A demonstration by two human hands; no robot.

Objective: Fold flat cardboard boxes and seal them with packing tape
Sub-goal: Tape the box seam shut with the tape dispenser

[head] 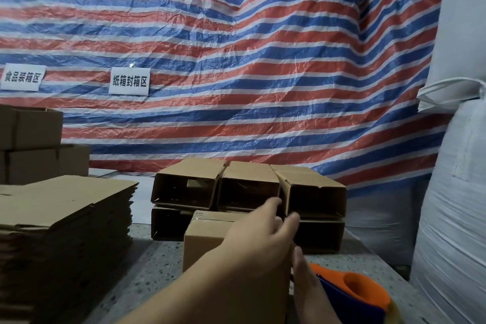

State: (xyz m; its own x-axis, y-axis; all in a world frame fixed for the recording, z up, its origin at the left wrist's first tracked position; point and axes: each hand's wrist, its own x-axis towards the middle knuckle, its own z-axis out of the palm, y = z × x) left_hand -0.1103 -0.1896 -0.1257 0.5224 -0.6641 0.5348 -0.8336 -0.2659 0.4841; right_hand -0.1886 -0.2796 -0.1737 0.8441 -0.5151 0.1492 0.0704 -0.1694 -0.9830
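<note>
The folded box (pixel 207 239) stands on the worktop (pixel 152 265) under the left hand (pixel 260 237), its grip spread over the top, the right hand (pixel 310 287) gripping an orange tape dispenser (pixel 357 294), six erected boxes (pixel 247 192) stacked behind, and a tall flat stack (pixel 65 218) unfolded.

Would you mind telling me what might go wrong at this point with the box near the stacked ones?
1. The left hand rests on the near box, close to the stacked open boxes; a push forward could shove or topple that stack.
2. The right hand holds the orange tape dispenser low at the frame edge, mostly out of sight, so its cutter could catch a finger.
</note>
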